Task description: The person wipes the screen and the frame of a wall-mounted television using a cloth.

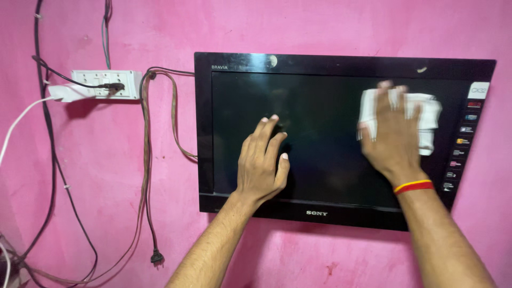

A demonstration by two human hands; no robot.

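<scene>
A pink wall (320, 26) is seen behind a black television (330, 176). The left hand (262, 160) is pressed flat, fingers spread, on the screen; a white cloth (426, 120) is held under the right hand (392, 136) (blurred). Left of the hands, cables (146, 160) are hung from a switchboard (104, 84).

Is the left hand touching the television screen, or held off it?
Touching. The head view shows the left hand spread flat on the television screen, fingers pressed to the glass with no gap.
</scene>
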